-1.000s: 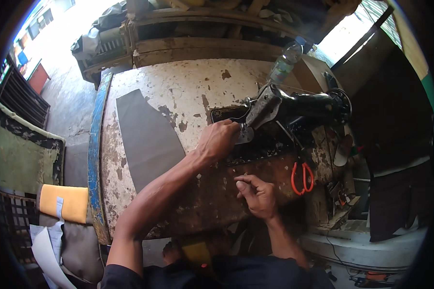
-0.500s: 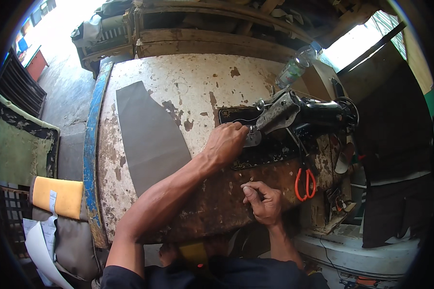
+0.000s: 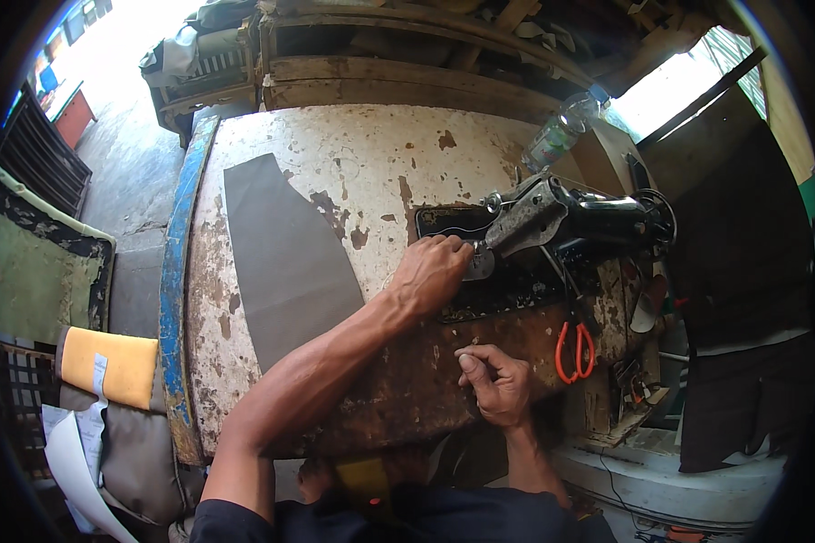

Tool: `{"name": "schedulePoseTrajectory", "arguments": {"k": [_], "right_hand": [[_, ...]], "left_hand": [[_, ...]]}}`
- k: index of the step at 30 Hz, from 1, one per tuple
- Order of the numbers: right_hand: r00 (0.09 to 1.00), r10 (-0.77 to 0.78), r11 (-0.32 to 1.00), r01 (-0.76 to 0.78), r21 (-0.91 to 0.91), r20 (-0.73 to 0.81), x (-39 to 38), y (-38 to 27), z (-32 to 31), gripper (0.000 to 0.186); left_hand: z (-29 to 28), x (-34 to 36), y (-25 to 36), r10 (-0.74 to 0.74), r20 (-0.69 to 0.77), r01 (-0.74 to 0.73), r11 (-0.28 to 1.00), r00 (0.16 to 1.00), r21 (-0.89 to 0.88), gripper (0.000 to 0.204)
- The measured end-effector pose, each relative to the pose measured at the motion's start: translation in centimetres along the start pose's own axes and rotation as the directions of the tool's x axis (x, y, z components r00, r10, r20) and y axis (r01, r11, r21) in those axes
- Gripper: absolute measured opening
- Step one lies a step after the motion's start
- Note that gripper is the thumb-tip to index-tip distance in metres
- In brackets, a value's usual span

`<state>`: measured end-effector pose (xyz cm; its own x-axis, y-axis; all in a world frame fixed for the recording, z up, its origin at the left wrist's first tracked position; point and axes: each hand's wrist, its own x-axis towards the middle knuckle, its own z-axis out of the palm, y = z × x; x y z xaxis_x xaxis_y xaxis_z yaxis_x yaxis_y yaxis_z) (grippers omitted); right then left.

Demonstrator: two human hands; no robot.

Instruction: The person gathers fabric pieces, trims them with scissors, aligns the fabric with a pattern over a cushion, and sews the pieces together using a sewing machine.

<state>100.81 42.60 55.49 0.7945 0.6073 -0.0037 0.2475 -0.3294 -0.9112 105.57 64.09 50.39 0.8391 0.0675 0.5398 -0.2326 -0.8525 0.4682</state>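
My left hand (image 3: 432, 271) reaches across the worn table to the needle end of a black sewing machine (image 3: 602, 220). Its fingers are bent and closed beside the metal plate under the needle; whatever they grip is hidden. A pale thread runs from the machine toward those fingers. Nearer to me, my right hand (image 3: 500, 387) hovers at the table's front edge with thumb and fingers curled together; I cannot make out anything between them. Left of my forearm lies a flat grey cut piece of material (image 3: 290, 262).
Scissors with orange handles (image 3: 561, 351) hang at the machine's near side. A clear plastic bottle (image 3: 557, 140) leans behind it. Dark material (image 3: 743, 253) drapes at the right. A yellow foam pad (image 3: 109, 369) sits left of the table's blue edge (image 3: 177, 299).
The whole view has shifted slightly, with the table and machine a little farther right in it. Both hands keep nearly the same poses and places.
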Motion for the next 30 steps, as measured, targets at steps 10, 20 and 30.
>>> {"name": "schedulePoseTrajectory", "arguments": {"k": [10, 20, 30], "right_hand": [[1.000, -0.029, 1.000, 0.029, 0.010, 0.004, 0.01, 0.18, 0.06, 0.018], [1.000, -0.018, 0.999, 0.018, 0.027, 0.005, -0.01, 0.27, -0.05, 0.018], [0.999, -0.029, 0.999, 0.029, 0.021, 0.013, 0.07, 0.29, 0.10, 0.018]], "left_hand": [[-0.21, -0.04, -0.07, -0.011, 0.050, 0.011, 1.000, 0.999, 0.000, 0.011], [-0.37, -0.07, 0.26, 0.013, 0.090, -0.018, 0.998, 0.996, 0.056, 0.014], [-0.46, -0.23, 0.12, 0.022, 0.070, -0.026, 0.998, 0.997, 0.052, 0.013]]}}
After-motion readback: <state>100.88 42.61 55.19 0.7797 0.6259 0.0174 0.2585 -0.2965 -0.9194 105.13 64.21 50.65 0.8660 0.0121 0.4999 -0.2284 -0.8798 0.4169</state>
